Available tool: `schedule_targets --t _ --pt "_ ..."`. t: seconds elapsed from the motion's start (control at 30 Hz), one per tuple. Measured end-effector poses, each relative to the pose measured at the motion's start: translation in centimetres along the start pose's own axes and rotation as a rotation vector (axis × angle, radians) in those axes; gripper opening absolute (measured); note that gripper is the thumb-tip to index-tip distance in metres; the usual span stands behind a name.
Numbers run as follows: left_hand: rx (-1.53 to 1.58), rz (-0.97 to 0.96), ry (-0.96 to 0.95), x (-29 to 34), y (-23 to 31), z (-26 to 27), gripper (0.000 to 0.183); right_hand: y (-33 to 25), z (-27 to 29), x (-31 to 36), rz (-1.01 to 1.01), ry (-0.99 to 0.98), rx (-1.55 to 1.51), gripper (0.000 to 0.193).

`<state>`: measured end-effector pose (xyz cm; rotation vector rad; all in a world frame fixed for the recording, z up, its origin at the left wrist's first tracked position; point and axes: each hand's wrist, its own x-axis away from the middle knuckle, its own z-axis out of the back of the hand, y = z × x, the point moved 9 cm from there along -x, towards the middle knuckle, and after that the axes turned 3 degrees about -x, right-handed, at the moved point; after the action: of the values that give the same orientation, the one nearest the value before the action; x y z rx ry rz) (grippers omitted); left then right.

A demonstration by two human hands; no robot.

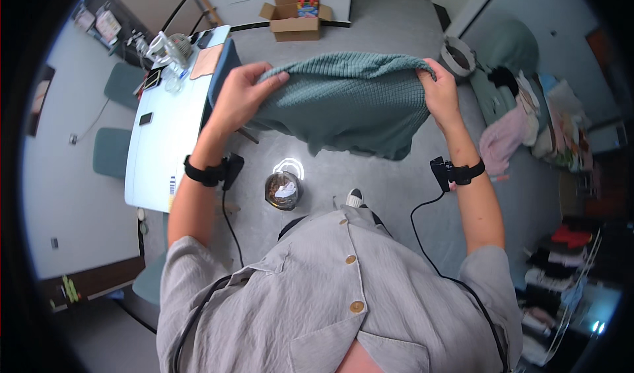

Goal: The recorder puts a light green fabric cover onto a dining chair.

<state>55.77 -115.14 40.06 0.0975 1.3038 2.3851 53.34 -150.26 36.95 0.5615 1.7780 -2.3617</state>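
A dark green waffle-textured cloth (pixel 350 105) hangs in the air in front of me, stretched between my two hands. My left hand (pixel 246 94) grips its upper left corner, thumb on top and fingers curled behind the fabric. At the upper right corner my right hand (pixel 440 94) is closed on the edge, which bunches at the fingers. The top edge is gathered into a thick fold, and the lower part drapes freely over the floor with an uneven hem. Whether it is a cover or a garment I cannot tell.
A white table (pixel 165 148) stands at left with a phone (pixel 146 118) and other items. An open cardboard box (pixel 295 26) sits at the far wall. On the floor is a waste bin (pixel 282 190). A green sofa (pixel 492 96) with piled clothes and a clothes rack (pixel 581 274) are at right.
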Motion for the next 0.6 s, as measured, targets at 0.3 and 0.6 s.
schedule_targets --t 0.3,0.6 --pt "0.35 -0.175 0.202 -6.6 6.6 8.2 0.037 -5.4 -1.4 -14.6 0.061 -0.031 -0.419 0.023" --pt "0.585 0.514 0.1 0.0 -13.6 -0.3 0.032 15.4 -11.7 -12.1 -0.3 -0.535 -0.023 0.022"
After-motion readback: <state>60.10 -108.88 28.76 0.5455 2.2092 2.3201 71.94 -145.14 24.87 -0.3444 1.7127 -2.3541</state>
